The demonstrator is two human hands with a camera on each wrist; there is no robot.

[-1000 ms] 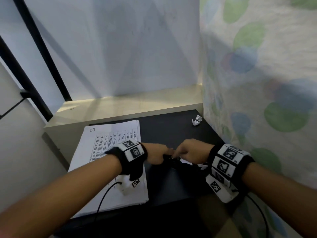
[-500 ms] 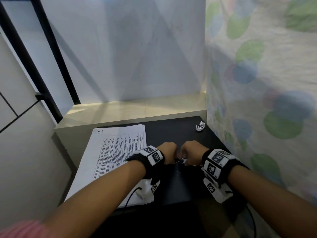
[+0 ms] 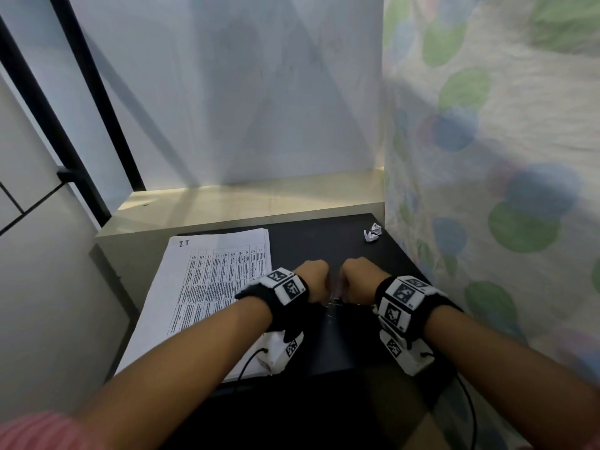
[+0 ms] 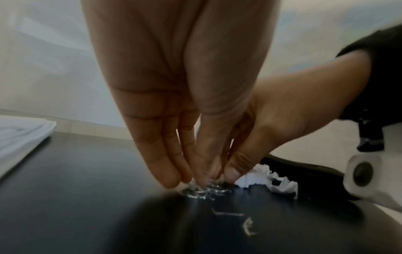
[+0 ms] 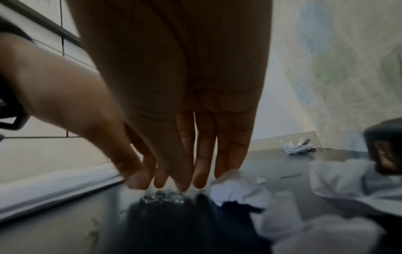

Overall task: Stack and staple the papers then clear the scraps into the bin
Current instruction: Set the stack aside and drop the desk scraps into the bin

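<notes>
Black desk (image 3: pixel 311 241) is flanked left by stacked papers (image 3: pixel 207 287). Both hands, left hand (image 3: pixel 313 280) and right hand (image 3: pixel 360 280), are brought fingertip to fingertip over a small heap of loose staples (image 4: pixel 200 191), which is being pinched together. Crumpled scraps (image 5: pixel 237 190) lie just right, nearer the right hand; another scrap (image 3: pixel 372 232) sits far back. No bin is seen.
</notes>
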